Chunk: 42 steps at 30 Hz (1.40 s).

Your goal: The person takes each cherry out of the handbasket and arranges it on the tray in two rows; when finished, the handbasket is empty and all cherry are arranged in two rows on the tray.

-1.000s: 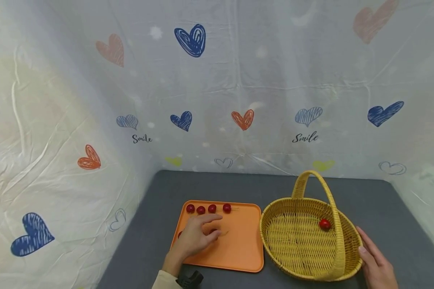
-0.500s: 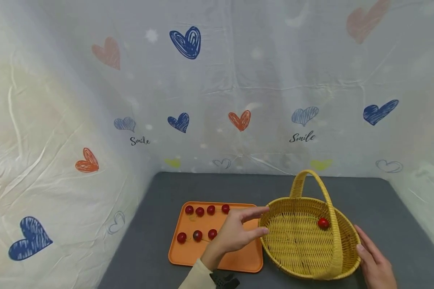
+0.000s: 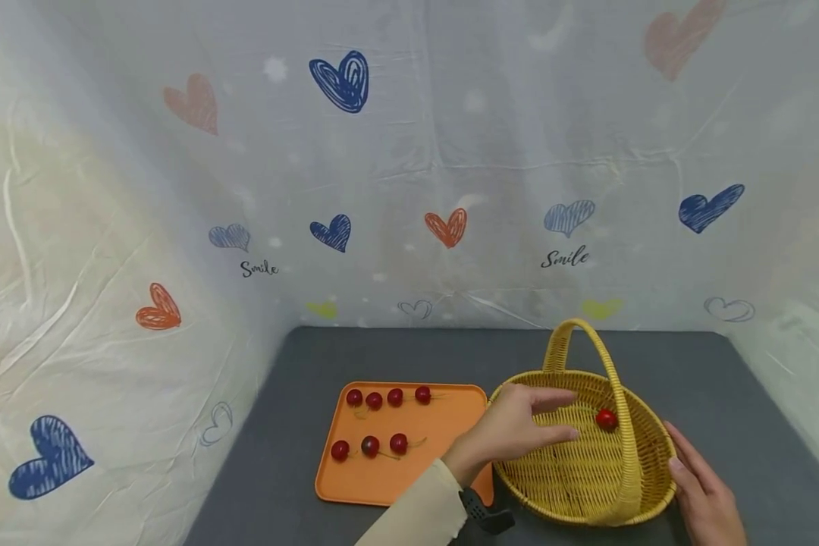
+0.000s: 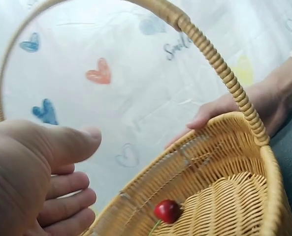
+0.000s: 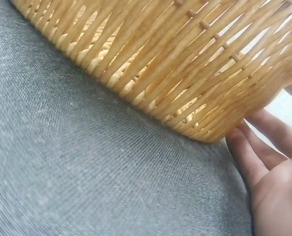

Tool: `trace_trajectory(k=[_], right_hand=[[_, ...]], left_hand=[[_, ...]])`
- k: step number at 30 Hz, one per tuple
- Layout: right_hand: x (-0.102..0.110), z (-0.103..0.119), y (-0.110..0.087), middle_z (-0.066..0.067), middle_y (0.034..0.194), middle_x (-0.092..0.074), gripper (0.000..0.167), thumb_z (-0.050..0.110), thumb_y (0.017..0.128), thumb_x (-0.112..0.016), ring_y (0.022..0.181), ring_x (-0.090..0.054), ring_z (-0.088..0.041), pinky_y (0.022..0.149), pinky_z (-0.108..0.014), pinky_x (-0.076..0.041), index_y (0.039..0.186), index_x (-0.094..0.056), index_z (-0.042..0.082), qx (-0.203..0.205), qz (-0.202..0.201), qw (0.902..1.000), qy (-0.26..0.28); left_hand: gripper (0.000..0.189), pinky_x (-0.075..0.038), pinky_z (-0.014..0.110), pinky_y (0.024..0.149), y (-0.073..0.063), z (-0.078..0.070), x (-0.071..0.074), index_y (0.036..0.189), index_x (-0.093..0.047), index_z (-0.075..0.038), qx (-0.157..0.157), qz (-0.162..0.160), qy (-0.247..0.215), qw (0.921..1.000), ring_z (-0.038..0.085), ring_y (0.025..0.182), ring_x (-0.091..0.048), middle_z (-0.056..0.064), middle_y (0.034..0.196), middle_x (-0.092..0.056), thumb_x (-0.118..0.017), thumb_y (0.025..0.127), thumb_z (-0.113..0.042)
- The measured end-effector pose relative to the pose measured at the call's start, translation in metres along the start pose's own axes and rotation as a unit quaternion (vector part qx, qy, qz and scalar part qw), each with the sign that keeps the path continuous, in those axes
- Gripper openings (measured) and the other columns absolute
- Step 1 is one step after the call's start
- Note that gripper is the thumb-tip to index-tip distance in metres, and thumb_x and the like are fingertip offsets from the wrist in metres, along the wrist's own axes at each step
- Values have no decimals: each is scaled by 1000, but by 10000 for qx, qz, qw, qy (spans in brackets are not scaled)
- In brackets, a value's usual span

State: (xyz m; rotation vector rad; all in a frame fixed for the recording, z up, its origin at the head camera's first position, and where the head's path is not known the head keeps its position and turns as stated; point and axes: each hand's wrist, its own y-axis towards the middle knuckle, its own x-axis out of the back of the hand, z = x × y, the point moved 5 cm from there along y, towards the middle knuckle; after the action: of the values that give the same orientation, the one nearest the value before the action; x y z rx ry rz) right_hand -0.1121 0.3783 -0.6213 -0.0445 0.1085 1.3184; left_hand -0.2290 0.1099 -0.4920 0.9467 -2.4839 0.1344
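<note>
In the lower right of the head view a yellow wicker basket with a tall arched handle stands on the grey tabletop. The left hand reaches over the basket's near-left rim, fingers stretched out and relaxed, the thumb apart from them; it holds nothing that can be seen. In the left wrist view that hand fills the lower left, thumb extended, above the basket's woven floor. One red cherry lies inside the basket, toward its far right, just beyond the fingertips; the left wrist view shows it at the bottom centre with its stem. The right hand lies flat and open against the basket's outer right wall, fingers straight along the weave. Left of the basket sits an orange tray with seven cherries in two rows.
</note>
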Motion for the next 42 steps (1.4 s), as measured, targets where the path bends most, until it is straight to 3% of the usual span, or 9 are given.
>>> trace_trajectory(k=[6, 12, 15, 20, 26, 32, 36, 39, 42], right_hand=[[-5, 1, 2, 35, 155, -46, 59, 21, 119, -49, 121, -51, 28, 92, -1, -48, 175, -30, 20, 117, 101, 9998, -146], [-12, 0, 2, 36, 151, -48, 60, 22, 119, -49, 121, -50, 29, 92, 0, -46, 175, -29, 18, 75, 124, 9995, -263], [-13, -2, 2, 36, 152, -47, 60, 23, 119, -50, 121, -50, 29, 92, -1, -47, 175, -30, 18, 24, 68, 9995, -299], [-14, -6, 1, 34, 159, -41, 61, 28, 119, -49, 118, -49, 31, 91, -1, -48, 176, -28, 22, -190, 113, 9990, -376], [-13, -4, 0, 34, 157, -47, 59, 23, 118, -50, 121, -52, 28, 93, -2, -48, 174, -32, 18, 48, 37, 9999, -126], [-9, -1, 0, 37, 146, -53, 60, 22, 119, -50, 123, -52, 27, 94, -2, -48, 174, -30, 13, 201, 20, 9997, -107], [-4, -1, 0, 34, 156, -46, 59, 23, 119, -49, 122, -51, 28, 93, -1, -48, 175, -30, 17, 99, -2, 9997, -218], [-1, 0, -1, 32, 163, -38, 60, 27, 119, -49, 119, -50, 30, 92, -1, -47, 175, -29, 22, -63, -17, 9993, -363], [1, 0, -2, 33, 161, -37, 61, 29, 119, -48, 116, -49, 32, 91, 0, -47, 176, -27, 22, -164, -43, 9987, -474]], left_hand=[[57, -52, 23, 113, 32, 0, -21, 157, -62, -27, 312, 465, 1083, 9925, 0, 139, -62, -15, 153, -65, -78, 104, -39], [60, -51, 19, 109, 54, 12, -45, 160, -56, -37, 589, 975, 2346, 9654, -4, 116, -68, -18, 139, -73, -76, 104, -46], [51, -53, 11, 89, 62, 18, -55, 155, -61, -34, 584, 1231, 2618, 9555, -6, 105, -69, -18, 132, -75, -74, 106, -43], [36, -51, 11, 100, 71, 25, -67, 146, -63, -35, 733, 1656, 2898, 9398, -7, 130, -61, -21, 145, -65, -66, 110, -40], [32, -44, 17, 77, 73, 27, -75, 147, -63, -30, 660, 2079, 3050, 9270, 0, 91, -58, -15, 134, -69, -53, 117, -28], [41, -43, 14, 68, 67, 29, -69, 143, -74, -31, 443, 1733, 2800, 9432, -7, 82, -56, -21, 124, -74, -62, 110, -9], [40, -36, 18, 56, 64, 25, -61, 138, -77, -31, 410, 1086, 2766, 9540, -1, 63, -42, -10, 101, -77, -68, 106, -8], [35, -42, 15, 60, 62, 23, -57, 138, -76, -31, 622, 442, 3038, 9497, -2, 71, -54, -9, 109, -79, -76, 104, -22], [28, -51, 14, 73, 60, 24, -57, 127, -81, -28, 867, 54, 3235, 9422, -1, 100, -67, -18, 118, -77, -84, 100, -35]])
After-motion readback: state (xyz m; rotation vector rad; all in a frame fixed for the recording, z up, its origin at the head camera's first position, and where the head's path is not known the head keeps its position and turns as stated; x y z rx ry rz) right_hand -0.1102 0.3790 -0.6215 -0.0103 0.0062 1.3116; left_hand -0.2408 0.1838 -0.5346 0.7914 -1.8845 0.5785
